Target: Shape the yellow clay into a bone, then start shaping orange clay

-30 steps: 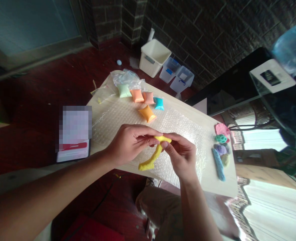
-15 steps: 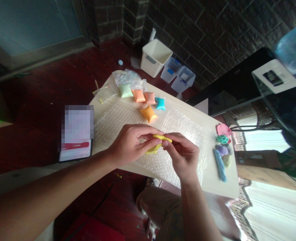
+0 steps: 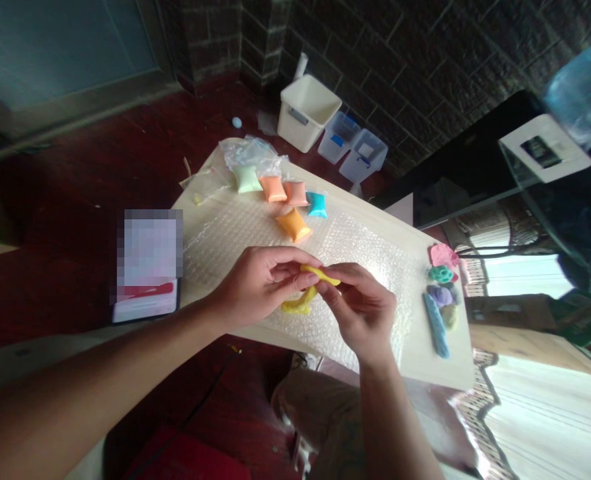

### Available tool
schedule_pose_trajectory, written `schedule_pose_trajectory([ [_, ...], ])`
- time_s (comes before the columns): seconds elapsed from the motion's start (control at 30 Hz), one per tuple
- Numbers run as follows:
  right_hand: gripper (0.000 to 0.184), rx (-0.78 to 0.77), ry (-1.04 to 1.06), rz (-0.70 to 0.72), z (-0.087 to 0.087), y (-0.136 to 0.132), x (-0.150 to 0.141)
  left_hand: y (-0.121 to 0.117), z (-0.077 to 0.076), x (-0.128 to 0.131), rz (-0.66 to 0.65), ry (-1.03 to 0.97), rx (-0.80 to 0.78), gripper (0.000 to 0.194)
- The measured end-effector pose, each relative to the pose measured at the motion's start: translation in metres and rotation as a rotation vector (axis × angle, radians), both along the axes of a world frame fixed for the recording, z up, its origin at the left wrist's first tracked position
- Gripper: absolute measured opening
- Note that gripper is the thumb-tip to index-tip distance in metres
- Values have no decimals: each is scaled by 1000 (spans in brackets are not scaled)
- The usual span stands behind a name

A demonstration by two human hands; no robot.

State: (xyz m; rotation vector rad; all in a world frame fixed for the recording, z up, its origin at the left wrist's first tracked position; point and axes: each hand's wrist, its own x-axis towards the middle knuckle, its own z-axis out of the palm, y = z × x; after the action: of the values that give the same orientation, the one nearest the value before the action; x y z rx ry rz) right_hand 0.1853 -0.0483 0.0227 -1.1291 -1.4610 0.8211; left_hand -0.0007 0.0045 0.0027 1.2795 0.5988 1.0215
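A strip of yellow modelling clay point(image 3: 298, 305) is pinched between both hands, its loose end hanging down to the left over the bubble wrap point(image 3: 375, 267). My left hand point(image 3: 260, 283) grips the clay's upper part between thumb and fingers. From the other side, my right hand point(image 3: 363, 303) pinches the same part, fingertips close to those of the left. Some of the clay is covered by the fingers. Beyond the hands lie an orange clay packet point(image 3: 294, 225) and a turquoise packet point(image 3: 317, 205).
Peach and pale green packets point(image 3: 247, 179) lie by crumpled plastic bags point(image 3: 253, 153) at the table's far end. Pink, green and purple clay pieces and a blue clay roll point(image 3: 436, 325) sit on the right. A tablet point(image 3: 147, 300) is at left; bins point(image 3: 305, 117) stand on the floor.
The clay's hanging tail swung up and partly behind the left fingers, then dropped slightly back into sight. It hangs shorter than a second ago. Both hands keep their pinch and have barely shifted.
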Motion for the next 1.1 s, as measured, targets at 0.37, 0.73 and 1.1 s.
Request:
schedule_pose_trajectory([
  [0.37, 29, -111, 138, -4, -2, -1, -1, 1, -1, 1, 1, -17, -21, 29],
  [0.73, 23, -90, 123, -23, -1, 0, 0, 0, -1, -1, 40, -7, 24, 20],
  [1.1, 29, -69, 158, 43, 1, 2, 1, -1, 3, -1, -7, 2, -18, 21],
])
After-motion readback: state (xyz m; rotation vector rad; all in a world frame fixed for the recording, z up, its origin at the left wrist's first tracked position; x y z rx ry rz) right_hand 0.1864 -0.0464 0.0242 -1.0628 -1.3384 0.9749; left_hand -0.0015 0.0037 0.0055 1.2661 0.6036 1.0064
